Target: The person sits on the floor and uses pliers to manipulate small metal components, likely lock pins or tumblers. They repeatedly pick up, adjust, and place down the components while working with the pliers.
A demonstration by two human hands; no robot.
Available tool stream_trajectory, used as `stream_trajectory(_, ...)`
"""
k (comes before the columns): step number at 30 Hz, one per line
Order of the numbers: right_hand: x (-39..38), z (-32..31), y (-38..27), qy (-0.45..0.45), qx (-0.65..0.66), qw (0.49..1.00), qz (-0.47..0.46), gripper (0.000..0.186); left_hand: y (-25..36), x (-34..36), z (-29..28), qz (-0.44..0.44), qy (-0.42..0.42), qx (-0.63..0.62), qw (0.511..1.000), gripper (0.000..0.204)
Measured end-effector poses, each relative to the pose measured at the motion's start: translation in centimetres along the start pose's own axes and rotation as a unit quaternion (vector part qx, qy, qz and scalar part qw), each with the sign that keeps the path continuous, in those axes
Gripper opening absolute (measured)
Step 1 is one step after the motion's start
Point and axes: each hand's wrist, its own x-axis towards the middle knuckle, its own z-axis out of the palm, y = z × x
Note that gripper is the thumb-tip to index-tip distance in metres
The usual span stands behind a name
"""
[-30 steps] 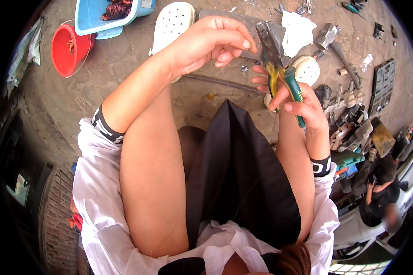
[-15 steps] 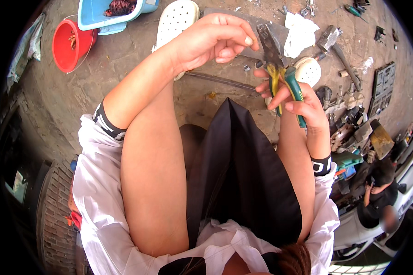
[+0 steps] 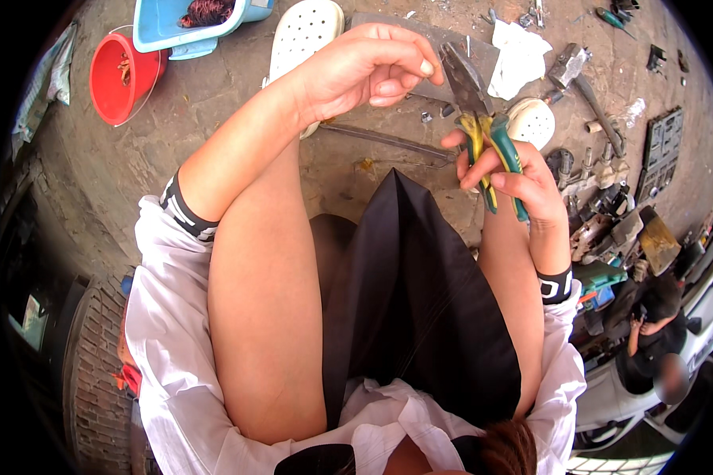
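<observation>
My right hand point(image 3: 531, 178) grips a pair of pliers point(image 3: 487, 146) with green and yellow handles, its fingers partly around and between them. The dark tapered jaws point up and away to the left, over a flat dark metal plate point(image 3: 372, 20) on the ground. Close by on the left, my left hand point(image 3: 372, 67) has its fingers curled in, index finger and thumb near the jaw tips. Anything between those fingers is too small or hidden to make out. Between my knees hangs black cloth point(image 3: 420, 293).
Beyond the pliers are a white crumpled cloth point(image 3: 519, 57) and a hammer point(image 3: 582, 87). Metal parts and a dark tool case point(image 3: 659, 154) lie to the right. A red bucket point(image 3: 107, 83) and blue basin point(image 3: 174, 32) stand far left. Another person point(image 3: 650, 340) is at the right edge.
The handles of the pliers have come closer together in my right hand, and the pliers have turned slightly. My left hand has barely moved.
</observation>
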Motion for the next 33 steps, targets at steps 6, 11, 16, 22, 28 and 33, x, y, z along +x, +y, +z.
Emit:
stream_trajectory(6, -0.2, 0.4, 0.3, 0.062, 0.015, 0.997, 0.04, 0.021, 0.0, 0.2, 0.0, 0.011, -0.004, -0.01, 1.0, 0.014)
stream_trajectory(11, 0.0, 1.0, -0.3, 0.118, -0.068, 0.988, 0.078, 0.02, -0.3, 0.5, 0.2, 0.032, 0.031, 0.038, 0.998, 0.015)
stream_trajectory(16, 0.4, 1.0, -0.4, 0.136, -0.231, 0.963, -0.016, 0.019, -1.2, 0.8, 0.4, 0.113, 0.082, 0.177, 0.974, 0.017)
stream_trajectory(22, 0.6, 1.1, -0.2, 0.157, -0.266, 0.951, -0.024, 0.019, -1.6, 1.0, 0.6, 0.181, 0.138, 0.303, 0.925, 0.018)
stream_trajectory(28, 0.5, 1.5, 0.0, 0.195, -0.346, 0.917, -0.048, 0.019, -0.7, 0.6, 1.5, 0.132, 0.146, 0.368, 0.909, 0.018)
stream_trajectory(33, -0.5, 0.0, -1.3, 0.355, -0.185, 0.914, -0.058, 0.02, -1.9, -0.1, 1.9, -0.028, 0.057, 0.392, 0.918, 0.018)
